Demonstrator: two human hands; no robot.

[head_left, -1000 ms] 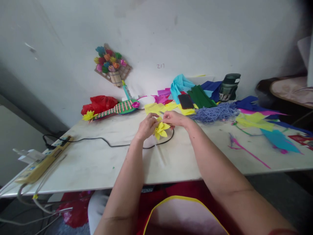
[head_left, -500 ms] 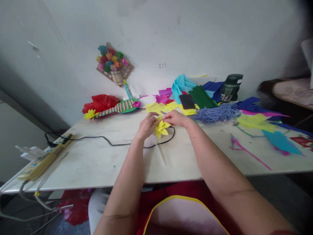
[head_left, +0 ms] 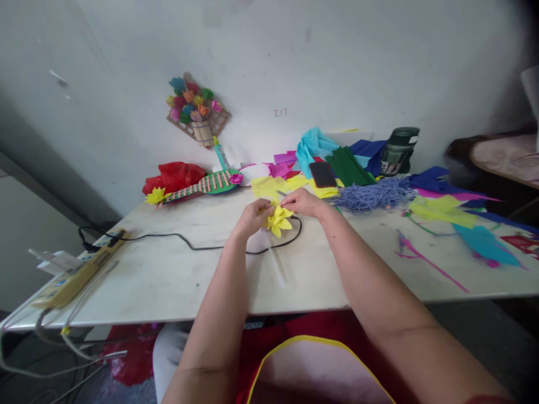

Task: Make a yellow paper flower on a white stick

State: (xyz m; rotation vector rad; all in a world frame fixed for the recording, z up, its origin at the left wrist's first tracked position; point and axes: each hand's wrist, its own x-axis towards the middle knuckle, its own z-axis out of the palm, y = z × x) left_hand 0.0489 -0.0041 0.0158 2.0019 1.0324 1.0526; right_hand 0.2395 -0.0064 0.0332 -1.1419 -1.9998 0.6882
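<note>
A yellow paper flower (head_left: 279, 223) with pointed petals is between my hands, above the middle of the table. My left hand (head_left: 253, 216) is closed on its left side, with fingers and thumb pinched together. From the right, my right hand (head_left: 305, 202) pinches at the flower's upper edge. A thin grey tip (head_left: 281, 193) shows by the right fingertips; I cannot make out what it belongs to or whether it is held. Below the flower lies a translucent whitish stick (head_left: 277, 267). A black cord (head_left: 181, 238) loops round to end just behind the flower, where its end is partly hidden.
A yellow power strip (head_left: 80, 274) lies at the left edge. Toward the wall are a green paper-covered instrument shape (head_left: 210, 182), coloured crepe paper (head_left: 315, 147), a phone (head_left: 322, 174), purple yarn (head_left: 373, 195) and a dark bottle (head_left: 400, 151). A pink stem (head_left: 433, 266) lies right.
The left fingers have drawn in closer together at the flower. The flower has turned slightly, while my right hand stays nearly in place.
</note>
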